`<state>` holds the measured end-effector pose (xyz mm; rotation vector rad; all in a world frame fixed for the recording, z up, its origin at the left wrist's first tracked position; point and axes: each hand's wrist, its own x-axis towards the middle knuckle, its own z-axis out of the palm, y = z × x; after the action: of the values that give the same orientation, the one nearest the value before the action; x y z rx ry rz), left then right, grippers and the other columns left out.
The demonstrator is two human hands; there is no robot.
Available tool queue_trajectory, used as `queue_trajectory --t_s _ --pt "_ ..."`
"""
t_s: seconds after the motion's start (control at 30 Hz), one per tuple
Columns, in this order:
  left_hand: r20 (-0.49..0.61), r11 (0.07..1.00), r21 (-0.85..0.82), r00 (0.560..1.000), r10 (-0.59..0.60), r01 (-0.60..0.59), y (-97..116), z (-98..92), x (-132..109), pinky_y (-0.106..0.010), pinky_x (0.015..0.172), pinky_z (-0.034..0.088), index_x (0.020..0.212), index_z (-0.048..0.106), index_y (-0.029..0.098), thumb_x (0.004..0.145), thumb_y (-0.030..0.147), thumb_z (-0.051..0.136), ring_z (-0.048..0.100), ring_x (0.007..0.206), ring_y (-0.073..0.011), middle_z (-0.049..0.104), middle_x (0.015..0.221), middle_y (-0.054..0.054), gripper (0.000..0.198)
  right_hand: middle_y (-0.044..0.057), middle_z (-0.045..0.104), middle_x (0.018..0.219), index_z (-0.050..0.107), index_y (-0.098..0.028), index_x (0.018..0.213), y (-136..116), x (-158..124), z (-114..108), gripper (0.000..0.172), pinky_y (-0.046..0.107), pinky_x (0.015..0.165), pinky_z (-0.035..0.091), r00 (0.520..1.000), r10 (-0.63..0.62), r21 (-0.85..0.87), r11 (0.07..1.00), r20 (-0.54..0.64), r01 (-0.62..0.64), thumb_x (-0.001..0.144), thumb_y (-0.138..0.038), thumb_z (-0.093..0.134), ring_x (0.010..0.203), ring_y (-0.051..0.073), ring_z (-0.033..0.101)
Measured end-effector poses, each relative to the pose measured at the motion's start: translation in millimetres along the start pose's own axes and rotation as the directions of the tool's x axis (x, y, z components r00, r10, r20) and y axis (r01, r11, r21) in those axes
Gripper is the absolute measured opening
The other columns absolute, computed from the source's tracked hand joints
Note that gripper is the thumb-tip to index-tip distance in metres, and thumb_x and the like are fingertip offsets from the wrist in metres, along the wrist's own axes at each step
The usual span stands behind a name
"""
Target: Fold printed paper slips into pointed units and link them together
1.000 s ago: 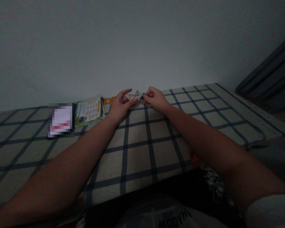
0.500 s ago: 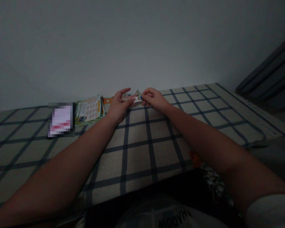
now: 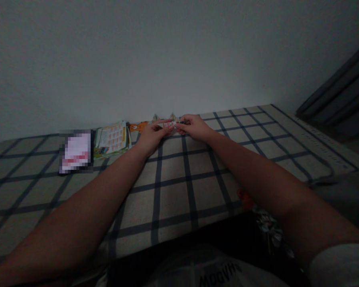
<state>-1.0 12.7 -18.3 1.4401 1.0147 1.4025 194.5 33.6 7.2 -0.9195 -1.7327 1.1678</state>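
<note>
Near the far edge of the table, a narrow printed strip (image 3: 169, 124), white with coloured patches, runs between my two hands. It looks like folded paper, but the dim light hides its detail. My left hand (image 3: 152, 137) pinches its left part, thumb in front and fingers behind. On the other end, my right hand (image 3: 194, 126) is closed with thumb and fingertips around it. The fingertips of both hands are close together, and they cover much of the strip.
Left of my hands lies a stack of printed paper sheets (image 3: 112, 138). Beside it is a device with a lit, blurred screen (image 3: 75, 153). A checked cloth (image 3: 173, 195) with bear and leaf prints covers the table. A plain wall (image 3: 179, 59) rises behind, with dark curtain-like folds (image 3: 338, 87) at right.
My hands have come closer together on the strip. The left fingers, raised before, have lowered onto it, and the right fingertips have shifted along its end.
</note>
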Motion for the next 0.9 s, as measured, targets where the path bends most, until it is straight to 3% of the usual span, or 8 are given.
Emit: queue_trajectory --t_s 0.07,0.2,0.37,0.5,0.63,0.77,0.9 --pt "0.011 0.999 0.043 1.0 -0.011 0.01 -3.5 -2.2 0.9 -0.032 0.064 0.056 0.077 0.08 0.02 0.071 0.058 0.091 0.067 0.065 -0.0186 0.073 0.07 -0.005 0.041 0.0 0.068 0.068 0.059 -0.018 0.076 -2.3 -0.3 0.1 0.023 0.022 0.063 0.054 1.0 0.01 0.0 1.0 0.016 -0.01 0.094 -0.015 0.073 0.062 0.01 0.062" --pt "-0.035 0.992 0.129 0.999 -0.006 0.01 -1.1 -5.5 0.2 -0.032 0.054 0.046 0.059 0.073 0.021 0.072 0.058 0.091 0.057 0.053 -0.0164 0.06 0.054 -0.002 0.043 0.0 0.065 0.067 0.063 -0.018 0.078 -1.1 -0.4 0.1 0.02 0.023 0.062 0.053 0.999 0.002 -0.012 1.0 0.048 -0.002 0.095 -0.019 0.073 0.06 0.012 0.06" --pt "-0.031 0.981 0.191 0.999 0.021 -0.015 5.8 -4.2 -1.8 -0.031 0.052 0.045 0.058 0.07 0.021 0.073 0.062 0.089 0.055 0.051 -0.016 0.06 0.052 -0.001 0.047 0.001 0.066 0.067 0.066 -0.017 0.073 3.1 -0.2 -3.0 0.027 0.024 0.063 0.05 0.991 -0.066 -0.151 0.985 0.121 0.084 0.097 -0.029 0.07 0.063 0.013 0.061" --pt "0.021 0.995 0.104 1.0 0.008 -0.011 3.1 -2.7 -0.6 -0.032 0.055 0.048 0.063 0.07 0.021 0.077 0.069 0.082 0.057 0.053 -0.0163 0.063 0.057 -0.003 0.052 0.001 0.067 0.067 0.066 -0.017 0.072 1.5 -1.1 -3.4 0.029 0.025 0.065 0.047 0.984 -0.132 -0.238 0.959 0.116 0.157 0.098 -0.031 0.067 0.065 0.014 0.062" --pt "0.039 0.997 0.072 0.999 -0.006 0.003 2.6 -3.0 0.3 -0.032 0.059 0.051 0.069 0.07 0.023 0.082 0.078 0.073 0.06 0.054 -0.018 0.061 0.055 -0.002 0.057 0.001 0.066 0.068 0.066 -0.017 0.075 0.1 -1.3 -0.9 0.025 0.026 0.067 0.048 0.984 -0.14 -0.209 0.965 0.109 0.16 0.097 -0.028 0.067 0.066 0.014 0.061" --pt "0.048 0.995 0.101 0.999 0.014 -0.019 7.1 -1.9 -0.5 -0.03 0.05 0.046 0.06 0.061 0.023 0.082 0.085 0.067 0.049 0.044 -0.014 0.052 0.046 0.0 0.066 0.002 0.067 0.071 0.067 -0.017 0.077 2.7 0.6 1.0 0.021 0.026 0.069 0.05 0.983 -0.12 -0.129 0.982 0.137 0.138 0.097 -0.024 0.067 0.068 0.014 0.062" --pt "0.052 0.999 0.047 0.999 0.01 -0.013 8.4 0.4 -0.3 -0.029 0.048 0.044 0.064 0.064 0.021 0.078 0.085 0.07 0.051 0.046 -0.0136 0.058 0.051 -0.002 0.066 0.002 0.067 0.073 0.068 -0.016 0.077 6.0 2.0 -0.1 0.022 0.026 0.071 0.05 0.982 -0.142 -0.115 0.981 0.125 0.157 0.097 -0.025 0.068 0.069 0.014 0.062"
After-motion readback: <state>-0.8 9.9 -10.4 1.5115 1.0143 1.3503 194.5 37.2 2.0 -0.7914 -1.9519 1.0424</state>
